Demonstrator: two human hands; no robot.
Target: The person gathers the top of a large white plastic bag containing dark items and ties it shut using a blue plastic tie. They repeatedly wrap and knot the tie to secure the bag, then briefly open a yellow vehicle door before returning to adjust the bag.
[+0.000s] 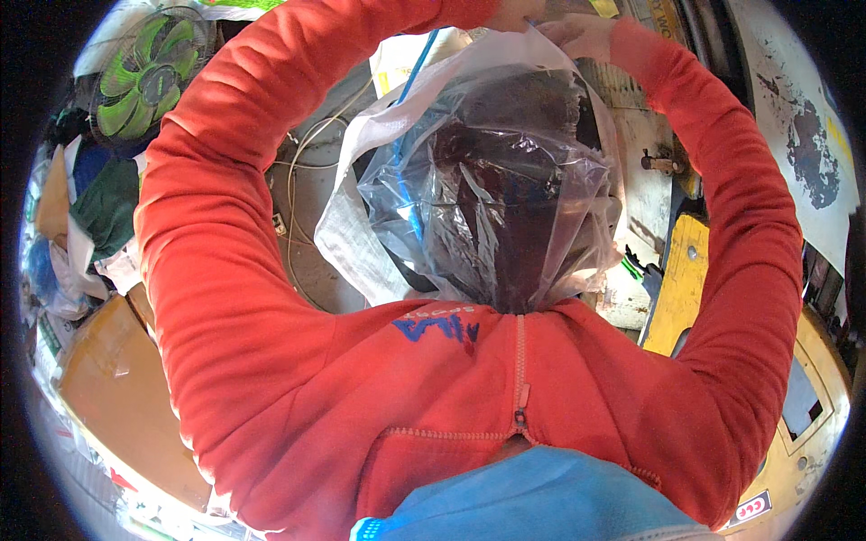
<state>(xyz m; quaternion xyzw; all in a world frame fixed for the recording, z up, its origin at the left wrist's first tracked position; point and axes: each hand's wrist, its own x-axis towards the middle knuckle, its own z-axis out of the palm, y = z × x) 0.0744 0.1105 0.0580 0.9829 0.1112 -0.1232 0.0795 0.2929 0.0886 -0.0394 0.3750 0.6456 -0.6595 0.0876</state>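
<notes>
A white woven sack (361,239) with a blue stripe stands open in front of my chest. A clear plastic liner (577,203) is spread inside it, and something dark shows through the film; I cannot make out what. Both my arms, in red sleeves, reach around the sack to its far rim. My left hand (516,13) is at that rim, partly cut off by the top of the picture, and seems closed on the sack's edge. Right beside it, my right hand (585,36) is closed on the same rim, its fingers bunched at the fabric.
A green-bladed fan (152,86) stands at the far left, above a heap of cloths and bags (104,212). Pale cables (293,185) lie on the floor left of the sack. A yellow machine part (681,270) and a metal fitting (663,163) are on the right. An orange-brown panel (135,397) is at the near left.
</notes>
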